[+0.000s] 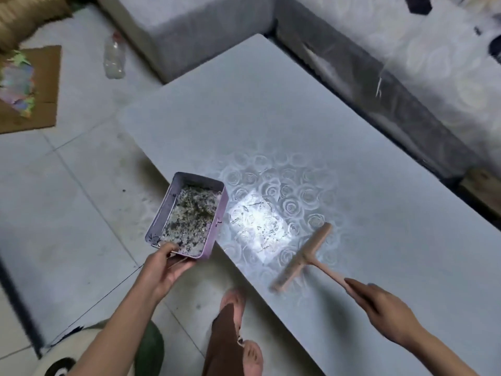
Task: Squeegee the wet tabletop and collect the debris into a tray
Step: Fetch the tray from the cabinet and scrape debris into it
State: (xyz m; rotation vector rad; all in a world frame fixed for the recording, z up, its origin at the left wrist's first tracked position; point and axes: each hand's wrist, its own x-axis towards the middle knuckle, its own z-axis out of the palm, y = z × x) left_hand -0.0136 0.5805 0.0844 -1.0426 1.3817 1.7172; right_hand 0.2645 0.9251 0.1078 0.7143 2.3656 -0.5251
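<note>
My left hand (165, 267) grips the near end of a lilac metal tray (221, 213), held against the left edge of the white tabletop (271, 109). Grey-white wet debris (189, 215) fills the tray. My right hand (379, 308) holds the handle of a pink squeegee (303, 256), whose blade lies on the tabletop to the right of the tray. Between tray and blade a wet patch (257, 226) glares with reflected light and a few small specks.
A grey sofa (189, 28) wraps the table's far and right sides. On the tiled floor to the left lie a plastic bottle (115, 58) and cardboard (35, 88) with coloured paper. My feet in pink slippers (233, 302) stand by the table's near edge.
</note>
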